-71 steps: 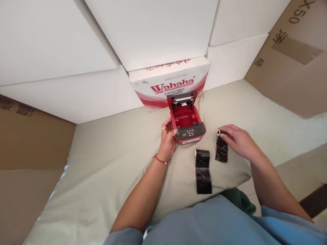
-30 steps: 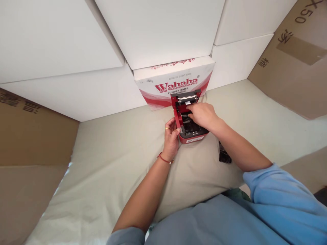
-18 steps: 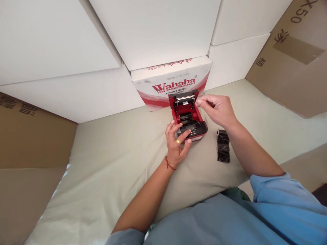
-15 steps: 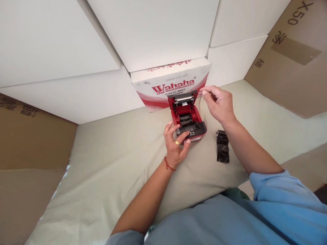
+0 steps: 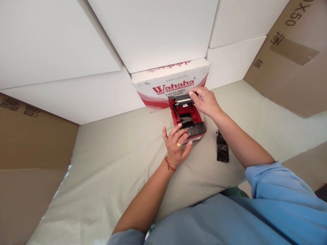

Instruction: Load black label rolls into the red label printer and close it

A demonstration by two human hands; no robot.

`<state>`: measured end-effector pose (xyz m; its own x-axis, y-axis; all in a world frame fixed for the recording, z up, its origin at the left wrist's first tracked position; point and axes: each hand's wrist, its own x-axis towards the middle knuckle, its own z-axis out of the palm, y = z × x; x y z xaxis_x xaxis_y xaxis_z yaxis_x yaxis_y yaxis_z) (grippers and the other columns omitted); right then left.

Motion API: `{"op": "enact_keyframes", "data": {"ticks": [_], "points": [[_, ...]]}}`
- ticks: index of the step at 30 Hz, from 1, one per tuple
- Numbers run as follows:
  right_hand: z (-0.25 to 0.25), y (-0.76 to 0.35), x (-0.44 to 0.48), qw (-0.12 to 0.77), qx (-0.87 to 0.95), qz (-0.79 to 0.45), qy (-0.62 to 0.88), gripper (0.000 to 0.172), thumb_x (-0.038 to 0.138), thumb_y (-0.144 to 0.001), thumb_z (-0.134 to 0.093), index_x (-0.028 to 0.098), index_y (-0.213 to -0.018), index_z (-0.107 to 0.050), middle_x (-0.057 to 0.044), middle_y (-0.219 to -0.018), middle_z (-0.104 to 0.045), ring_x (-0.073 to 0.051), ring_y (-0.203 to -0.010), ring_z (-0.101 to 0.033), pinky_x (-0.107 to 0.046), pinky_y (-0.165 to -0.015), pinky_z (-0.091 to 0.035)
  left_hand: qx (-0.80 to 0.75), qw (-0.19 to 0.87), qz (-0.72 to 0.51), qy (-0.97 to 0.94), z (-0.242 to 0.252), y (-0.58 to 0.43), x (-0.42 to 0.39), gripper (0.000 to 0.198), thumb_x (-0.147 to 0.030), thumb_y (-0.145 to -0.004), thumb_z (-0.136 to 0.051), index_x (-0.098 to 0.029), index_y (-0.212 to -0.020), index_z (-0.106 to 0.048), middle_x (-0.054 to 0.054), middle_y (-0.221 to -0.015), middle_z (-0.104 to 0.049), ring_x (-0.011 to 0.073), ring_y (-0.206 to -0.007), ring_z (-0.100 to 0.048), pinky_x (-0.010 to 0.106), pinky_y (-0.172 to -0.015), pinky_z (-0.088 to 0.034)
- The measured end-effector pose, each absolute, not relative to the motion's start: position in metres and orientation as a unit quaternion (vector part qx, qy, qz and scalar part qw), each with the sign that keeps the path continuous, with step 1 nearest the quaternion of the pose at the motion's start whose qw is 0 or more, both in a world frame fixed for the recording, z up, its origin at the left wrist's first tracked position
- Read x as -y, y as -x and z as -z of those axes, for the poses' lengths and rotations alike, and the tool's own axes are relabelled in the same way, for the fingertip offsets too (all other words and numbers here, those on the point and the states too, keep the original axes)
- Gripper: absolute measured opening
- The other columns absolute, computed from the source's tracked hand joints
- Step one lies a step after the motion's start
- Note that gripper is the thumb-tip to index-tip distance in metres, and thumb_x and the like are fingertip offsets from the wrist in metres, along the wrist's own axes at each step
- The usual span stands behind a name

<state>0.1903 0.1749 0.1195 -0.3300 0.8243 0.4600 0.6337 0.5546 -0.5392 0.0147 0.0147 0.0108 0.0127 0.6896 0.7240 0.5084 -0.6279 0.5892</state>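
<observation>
A small red-and-black label printer (image 5: 175,117) rests on the cloth with its lid (image 5: 176,99) raised. Glossy black film (image 5: 186,119) lies in the open compartment and runs over the printer's front edge. My left hand (image 5: 176,144), fingers spread, presses fingertips on the film at that front edge. At the lid's upper right corner, my right hand (image 5: 205,101) has thumb and fingers closed on the lid. To the right of the printer lies a roll of black film (image 5: 222,146) with a pale core and a loose tail, beneath my right forearm.
Behind the printer stands a red-and-white Wahaha water carton (image 5: 176,81), against stacked white boxes (image 5: 163,30). Brown cardboard boxes (image 5: 298,78) flank the right side, and another cardboard box (image 5: 33,146) is at the left. Pale green cloth (image 5: 107,163) covers the surface.
My right hand has moved left, from beside the lid onto its upper edge. My left fingers have shifted on the front, and the film now lies flatter across it.
</observation>
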Motion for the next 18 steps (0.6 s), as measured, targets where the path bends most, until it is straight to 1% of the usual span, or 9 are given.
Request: {"op": "enact_keyframes", "data": {"ticks": [3,5,7,9,11,13,15,16,18], "points": [[-0.122,-0.190,-0.173,0.349,0.803,-0.130,0.466,0.046,0.054,-0.112,-0.044,0.022,-0.111,-0.078,-0.009,-0.114,-0.082,-0.027,-0.111,-0.071,-0.041,-0.105,-0.052,-0.432,0.072,-0.563,-0.701,-0.011,-0.018,-0.016,0.027,-0.036,-0.093,-0.075,-0.036,-0.119,-0.078,0.003,-0.117,-0.081,0.0324,-0.136,-0.070,0.065,-0.141,0.003],[-0.124,-0.189,-0.172,0.342,0.801,-0.125,0.476,0.038,0.046,-0.110,-0.048,0.023,-0.113,-0.078,-0.009,-0.116,-0.083,-0.027,-0.112,-0.071,-0.041,-0.105,-0.053,-0.445,0.079,-0.561,-0.694,-0.010,-0.019,-0.016,0.027,-0.036,-0.093,-0.075,-0.037,-0.119,-0.079,0.003,-0.114,-0.080,0.0320,-0.134,-0.070,0.066,-0.141,0.002],[-0.125,-0.188,-0.169,0.347,0.802,-0.126,0.470,0.034,0.039,-0.108,-0.050,0.023,-0.113,-0.079,-0.008,-0.119,-0.083,-0.027,-0.115,-0.072,-0.042,-0.108,-0.052,-0.450,0.084,-0.563,-0.688,-0.008,-0.020,-0.016,0.025,-0.034,-0.092,-0.076,-0.038,-0.117,-0.081,0.003,-0.113,-0.080,0.0326,-0.134,-0.069,0.069,-0.140,-0.001],[-0.126,-0.190,-0.162,0.364,0.804,-0.137,0.450,0.031,0.037,-0.107,-0.052,0.024,-0.112,-0.080,-0.007,-0.120,-0.083,-0.026,-0.117,-0.073,-0.041,-0.110,-0.052,-0.453,0.073,-0.563,-0.688,-0.006,-0.020,-0.015,0.027,-0.032,-0.091,-0.077,-0.039,-0.117,-0.081,0.004,-0.116,-0.079,0.0334,-0.137,-0.066,0.071,-0.139,-0.006],[-0.125,-0.194,-0.150,0.387,0.800,-0.155,0.430,0.030,0.037,-0.106,-0.055,0.024,-0.111,-0.081,-0.007,-0.120,-0.084,-0.024,-0.117,-0.074,-0.040,-0.110,-0.054,-0.454,0.046,-0.559,-0.692,-0.004,-0.020,-0.014,0.031,-0.029,-0.090,-0.078,-0.040,-0.118,-0.082,0.005,-0.124,-0.076,0.0345,-0.143,-0.061,0.071,-0.137,-0.011],[-0.121,-0.201,-0.133,0.391,0.798,-0.173,0.424,0.030,0.039,-0.105,-0.057,0.023,-0.113,-0.082,-0.007,-0.122,-0.084,-0.024,-0.117,-0.077,-0.040,-0.110,-0.056,-0.457,0.030,-0.558,-0.692,-0.002,-0.020,-0.014,0.032,-0.028,-0.089,-0.078,-0.041,-0.118,-0.082,0.006,-0.131,-0.073,0.0353,-0.148,-0.056,0.072,-0.137,-0.012],[-0.116,-0.209,-0.114,0.354,0.811,-0.182,0.429,0.033,0.040,-0.107,-0.055,0.024,-0.115,-0.082,-0.008,-0.125,-0.084,-0.025,-0.121,-0.077,-0.044,-0.113,-0.057,-0.460,0.037,-0.563,-0.685,0.000,-0.021,-0.014,0.029,-0.030,-0.089,-0.078,-0.041,-0.115,-0.083,0.006,-0.132,-0.072,0.0355,-0.150,-0.054,0.072,-0.137,-0.011],[-0.112,-0.212,-0.105,0.325,0.821,-0.182,0.432,0.035,0.040,-0.108,-0.054,0.024,-0.118,-0.082,-0.009,-0.129,-0.083,-0.027,-0.127,-0.076,-0.046,-0.116,-0.056,-0.463,0.046,-0.566,-0.681,0.001,-0.021,-0.014,0.026,-0.031,-0.089,-0.078,-0.040,-0.113,-0.083,0.006,-0.131,-0.073,0.0353,-0.150,-0.055,0.072,-0.138,-0.011],[-0.104,-0.217,-0.086,0.269,0.842,-0.169,0.435,0.038,0.042,-0.108,-0.054,0.022,-0.129,-0.079,-0.012,-0.144,-0.078,-0.030,-0.143,-0.067,-0.053,-0.123,-0.050,-0.469,0.058,-0.567,-0.675,0.002,-0.023,-0.015,0.023,-0.033,-0.089,-0.078,-0.039,-0.111,-0.083,0.006,-0.130,-0.074,0.0349,-0.149,-0.055,0.072,-0.138,-0.011]]}}
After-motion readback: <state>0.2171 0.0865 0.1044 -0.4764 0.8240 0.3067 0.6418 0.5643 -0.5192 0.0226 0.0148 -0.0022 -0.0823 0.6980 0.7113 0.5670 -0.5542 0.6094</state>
